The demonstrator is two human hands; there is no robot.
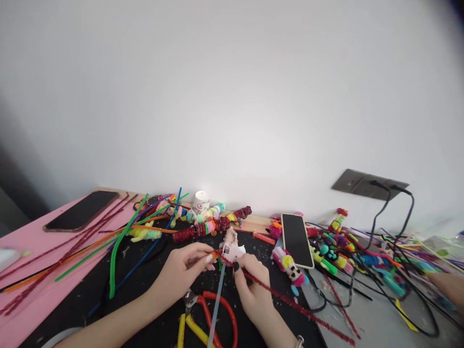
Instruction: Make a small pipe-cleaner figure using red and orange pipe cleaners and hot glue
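A dark red tinsel pipe cleaner (pixel 290 298) runs from between my hands down to the lower right. My right hand (pixel 254 285) pinches it near its upper end, thumb against forefinger. On the other side, my left hand (pixel 184 271) has its thumb and fingertips closed on a small orange piece (pixel 214 254), with the red strand reaching the same spot. Just behind my fingertips is a white glue gun (pixel 232 251), a clear glue stick (pixel 216 304) extending from it towards me. Below, between my forearms, lie cutters with red and yellow handles (pixel 234 314).
Loose pipe cleaners (pixel 115 261) spread across a pink sheet (pixel 47 290) and black mat at left. A dark phone (pixel 81 210) and a light-cased phone (pixel 297 240) flank me. Finished pipe-cleaner figures (pixel 290 267), black cables (pixel 402 232) and another person's arm (pixel 447 287) are at right.
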